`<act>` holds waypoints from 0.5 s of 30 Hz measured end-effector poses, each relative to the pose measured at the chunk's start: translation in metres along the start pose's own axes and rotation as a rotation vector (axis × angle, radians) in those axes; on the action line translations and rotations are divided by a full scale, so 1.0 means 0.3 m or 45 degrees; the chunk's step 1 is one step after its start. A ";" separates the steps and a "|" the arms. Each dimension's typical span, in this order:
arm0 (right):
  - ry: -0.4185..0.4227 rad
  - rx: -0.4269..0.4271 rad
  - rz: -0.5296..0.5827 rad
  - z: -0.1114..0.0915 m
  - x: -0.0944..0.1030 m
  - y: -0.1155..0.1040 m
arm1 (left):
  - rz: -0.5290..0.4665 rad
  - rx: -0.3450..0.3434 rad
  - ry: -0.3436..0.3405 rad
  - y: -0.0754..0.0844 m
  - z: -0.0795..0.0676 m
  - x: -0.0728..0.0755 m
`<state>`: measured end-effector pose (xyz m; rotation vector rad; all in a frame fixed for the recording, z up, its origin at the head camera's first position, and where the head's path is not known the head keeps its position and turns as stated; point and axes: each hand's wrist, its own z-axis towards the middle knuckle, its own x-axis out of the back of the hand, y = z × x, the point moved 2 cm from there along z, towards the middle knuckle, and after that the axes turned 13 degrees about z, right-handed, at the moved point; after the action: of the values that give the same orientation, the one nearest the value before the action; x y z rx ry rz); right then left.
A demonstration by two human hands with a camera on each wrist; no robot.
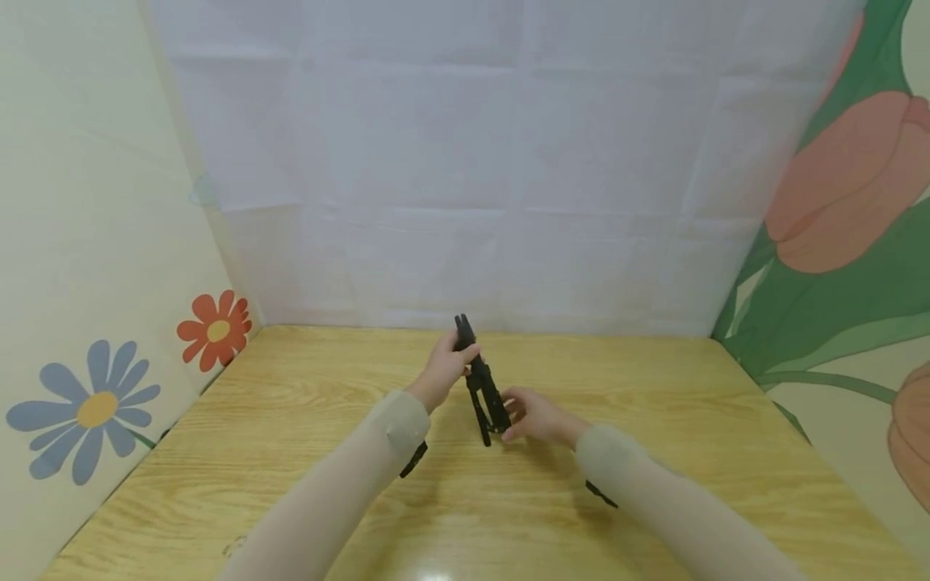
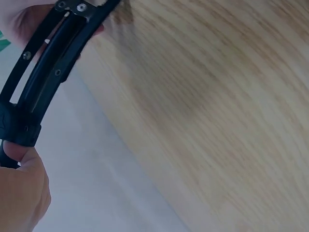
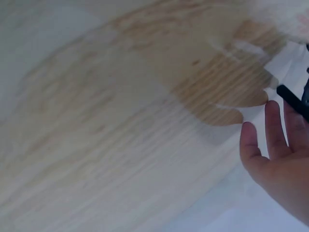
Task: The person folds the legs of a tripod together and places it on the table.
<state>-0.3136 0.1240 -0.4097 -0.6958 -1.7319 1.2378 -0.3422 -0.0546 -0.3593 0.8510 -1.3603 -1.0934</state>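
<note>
A black folding stand (image 1: pixel 490 403), with narrow struts and screws along it, slants over the table, two prongs at its upper end. My left hand (image 1: pixel 445 363) grips its upper part, thumb across the front. In the left wrist view the left thumb (image 2: pixel 21 162) presses below the collar of the stand (image 2: pixel 41 72). At the stand's lower end is my right hand (image 1: pixel 534 415), loosely bent fingers at its edge. The right wrist view shows the right fingers (image 3: pixel 275 130) spread and relaxed beside a black strut (image 3: pixel 292 102); the rest of the stand is mostly cut off there.
The wooden table (image 1: pixel 305 403) runs back to a white hanging sheet (image 1: pixel 465 177). Painted flowers decorate the left wall (image 1: pixel 73 202) and the right wall (image 1: pixel 843 339). Both wrists carry a dark strap at the sleeve.
</note>
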 end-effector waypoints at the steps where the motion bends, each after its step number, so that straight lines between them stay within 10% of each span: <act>1: -0.002 0.000 -0.012 0.002 0.000 0.002 | -0.006 0.008 0.007 -0.004 -0.001 0.001; 15: 0.034 0.008 -0.056 0.005 0.002 0.008 | 0.206 -0.008 0.056 0.029 -0.016 -0.017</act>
<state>-0.3153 0.1245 -0.4119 -0.6644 -1.7116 1.1980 -0.3361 -0.0478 -0.3530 0.7424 -1.3640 -0.9480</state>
